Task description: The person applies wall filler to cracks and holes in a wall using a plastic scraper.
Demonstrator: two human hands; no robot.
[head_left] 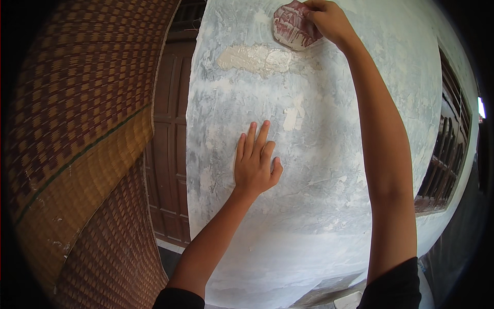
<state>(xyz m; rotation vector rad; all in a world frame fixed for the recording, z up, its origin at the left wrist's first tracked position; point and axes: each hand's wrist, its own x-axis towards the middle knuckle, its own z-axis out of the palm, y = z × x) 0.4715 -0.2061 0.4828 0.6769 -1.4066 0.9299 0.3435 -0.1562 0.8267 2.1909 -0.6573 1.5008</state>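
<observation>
High on the wall, my right hand [329,19] grips the edge of a flat, roundish reddish putty spreader [294,27]. Its face is streaked with white paste, and its lower edge is close to the wall; whether it touches cannot be told. Just below and to its left lies a wet cream patch of putty [252,58]. A smaller white dab [294,114] is lower down. My left hand [256,165] rests on the patchy grey-white wall [314,206] with its fingers spread, holding nothing, below and left of that dab.
A woven brown-and-tan mat [92,103] hangs along the left side. Behind it stands a brown panelled wooden door [170,139]. At the right, a barred window [446,139] is set in the wall. A pale object [348,301] is partly visible at the bottom edge.
</observation>
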